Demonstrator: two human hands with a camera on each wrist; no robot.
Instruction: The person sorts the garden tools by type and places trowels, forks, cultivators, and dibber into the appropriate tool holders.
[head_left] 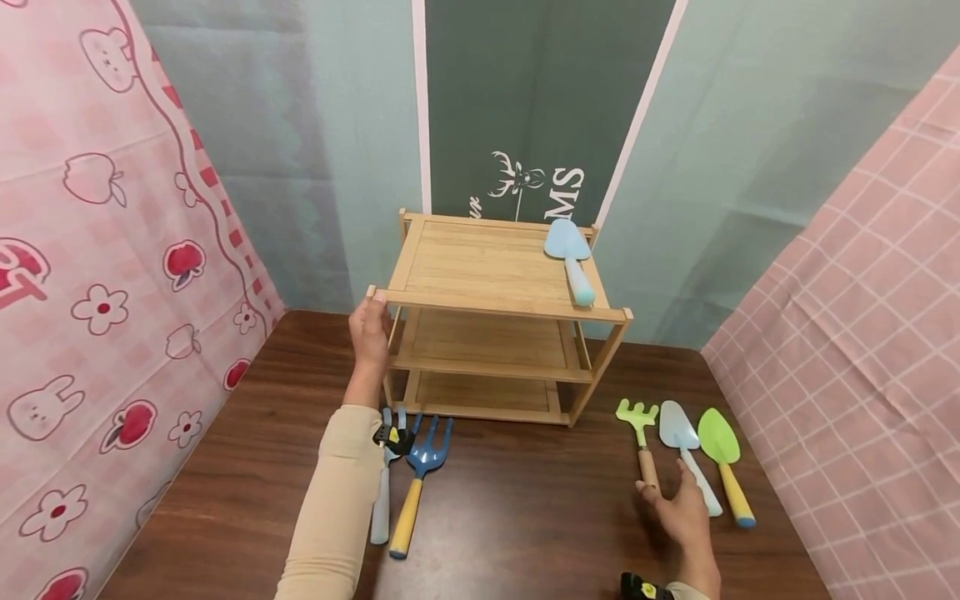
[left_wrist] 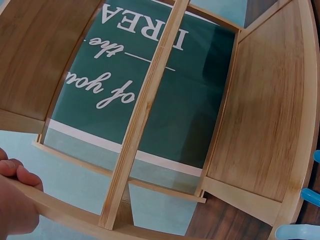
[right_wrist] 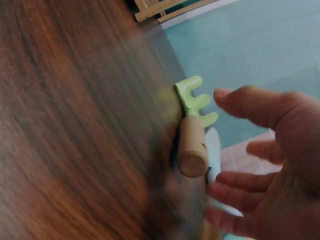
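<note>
A three-tier wooden shelf (head_left: 480, 258) stands at the back of the table, a light blue trowel (head_left: 567, 250) lying on its top board. My left hand (head_left: 369, 329) grips the shelf's front left corner; in the left wrist view its fingers (left_wrist: 22, 175) curl over the wooden side bar. With fingers spread, my right hand (head_left: 682, 508) hovers beside a green hand rake (head_left: 642, 437) with a wooden handle. In the right wrist view, the thumb and fingers stand apart around the rake's handle (right_wrist: 192, 145). A pale blue trowel (head_left: 678, 429) lies partly behind that hand.
A green trowel (head_left: 720, 442) with a yellow handle lies at the far right. Left of centre, a blue garden fork (head_left: 427, 454) lies beside a grey-handled tool (head_left: 380, 508) partly hidden by the left wrist. Patterned cloths (head_left: 97, 208) hang around the table.
</note>
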